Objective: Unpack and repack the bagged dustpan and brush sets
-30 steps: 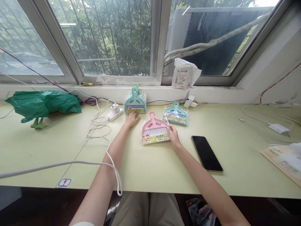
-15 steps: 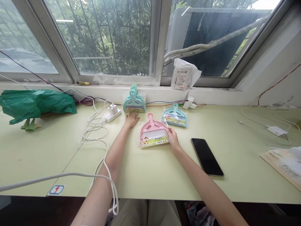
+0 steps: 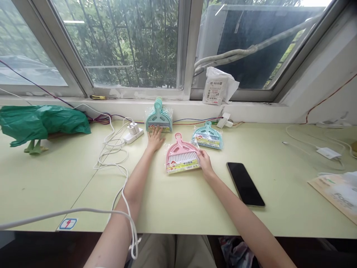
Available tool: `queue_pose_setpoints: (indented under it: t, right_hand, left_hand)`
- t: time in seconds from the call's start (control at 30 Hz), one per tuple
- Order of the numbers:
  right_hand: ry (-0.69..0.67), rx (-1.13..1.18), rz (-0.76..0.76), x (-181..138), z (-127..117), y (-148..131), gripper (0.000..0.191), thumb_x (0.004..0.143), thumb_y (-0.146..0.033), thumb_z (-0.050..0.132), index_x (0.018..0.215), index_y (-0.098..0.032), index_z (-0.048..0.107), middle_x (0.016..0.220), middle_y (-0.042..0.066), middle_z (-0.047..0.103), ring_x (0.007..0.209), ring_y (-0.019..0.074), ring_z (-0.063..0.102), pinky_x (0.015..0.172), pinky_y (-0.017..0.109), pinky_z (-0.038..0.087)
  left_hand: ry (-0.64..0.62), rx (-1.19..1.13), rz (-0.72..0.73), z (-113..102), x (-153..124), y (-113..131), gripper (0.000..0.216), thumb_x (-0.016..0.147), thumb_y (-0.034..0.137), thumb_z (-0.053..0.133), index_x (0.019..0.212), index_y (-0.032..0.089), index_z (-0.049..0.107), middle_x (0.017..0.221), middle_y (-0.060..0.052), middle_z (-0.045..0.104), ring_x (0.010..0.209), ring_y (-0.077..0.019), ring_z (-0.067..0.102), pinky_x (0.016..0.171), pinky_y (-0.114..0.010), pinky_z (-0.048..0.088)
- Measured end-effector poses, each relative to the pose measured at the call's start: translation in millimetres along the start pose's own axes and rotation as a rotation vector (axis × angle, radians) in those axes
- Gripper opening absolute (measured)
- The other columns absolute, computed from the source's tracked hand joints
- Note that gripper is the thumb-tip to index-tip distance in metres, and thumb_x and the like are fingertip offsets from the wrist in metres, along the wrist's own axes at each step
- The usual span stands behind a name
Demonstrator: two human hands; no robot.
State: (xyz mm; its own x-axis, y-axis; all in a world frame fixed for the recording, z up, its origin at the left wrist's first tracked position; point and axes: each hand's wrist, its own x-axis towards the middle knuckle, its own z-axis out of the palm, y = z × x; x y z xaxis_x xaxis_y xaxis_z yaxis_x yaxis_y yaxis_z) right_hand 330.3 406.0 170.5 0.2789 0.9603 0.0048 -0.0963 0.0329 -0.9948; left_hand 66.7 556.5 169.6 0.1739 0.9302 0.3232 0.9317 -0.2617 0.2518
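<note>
My right hand [image 3: 205, 162] pinches the right edge of a pink dustpan-and-brush set [image 3: 182, 154] in clear wrapping. The set has white bristles and a printed label, and its handle points toward the window. At the wall stands a stack of teal dustpan sets [image 3: 158, 118], wrapped and nested one behind another. Against the lower front of this stack rests my left hand [image 3: 155, 140], its fingers spread and covering part of the label. A single teal dustpan set [image 3: 208, 137] lies behind and right of the pink one.
A black phone [image 3: 245, 185] lies right of my right forearm. White cables [image 3: 117, 163] tangle beside a power strip [image 3: 133, 137] on the left, one looping over my left forearm. A green plastic bag [image 3: 50, 121] sits farther left, a paper packet [image 3: 337, 191] far right.
My left hand has moved forward a little, its fingers now up against the front of the teal stack. The stack's handles line up more closely. My right hand and the pink set stay put.
</note>
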Motion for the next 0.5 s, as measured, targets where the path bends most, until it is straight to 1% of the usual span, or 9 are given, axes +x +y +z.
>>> queue_pose_setpoints:
  t: [0.13, 0.27, 0.37, 0.5]
  right_hand:
    - [-0.004, -0.005, 0.005, -0.1, -0.3, 1.6, 0.036, 0.068, -0.049, 0.061, 0.091, -0.022, 0.059, 0.097, 0.005, 0.066, 0.093, 0.0231, 0.059, 0.077, 0.032, 0.044]
    - [0.002, -0.015, -0.005, -0.4, -1.0, 2.3, 0.033, 0.069, -0.048, 0.061, 0.09, -0.023, 0.061, 0.097, 0.004, 0.067, 0.094, 0.0229, 0.059, 0.078, 0.031, 0.044]
    - [0.008, -0.014, -0.009, -0.3, -0.7, 2.0, 0.033, 0.069, -0.048, 0.061, 0.089, -0.022, 0.061, 0.096, 0.004, 0.067, 0.094, 0.023, 0.059, 0.078, 0.031, 0.044]
    - [0.005, -0.003, -0.022, 1.3, 0.2, 2.8, 0.038, 0.067, -0.05, 0.061, 0.089, -0.02, 0.06, 0.097, 0.006, 0.067, 0.092, 0.0228, 0.06, 0.08, 0.032, 0.044]
  left_hand:
    - [0.023, 0.001, 0.003, -0.7, -1.8, 1.0, 0.067, 0.089, 0.042, 0.042, 0.151, 0.025, 0.022, 0.16, -0.005, 0.011, 0.148, -0.028, 0.006, 0.117, -0.057, 0.009]
    - [0.044, 0.004, 0.009, -1.0, -3.3, 2.3, 0.064, 0.089, 0.04, 0.042, 0.149, 0.024, 0.025, 0.16, -0.006, 0.014, 0.148, -0.0279, 0.01, 0.117, -0.055, 0.01]
    - [0.092, 0.0, 0.03, -1.4, -4.1, 3.7, 0.06, 0.089, 0.035, 0.043, 0.146, 0.021, 0.032, 0.159, -0.007, 0.019, 0.146, -0.0293, 0.017, 0.117, -0.053, 0.013]
    - [0.196, -0.045, 0.055, -5.8, -7.4, 7.3, 0.054, 0.088, 0.029, 0.044, 0.14, 0.018, 0.041, 0.154, -0.011, 0.029, 0.139, -0.0314, 0.029, 0.115, -0.049, 0.018]
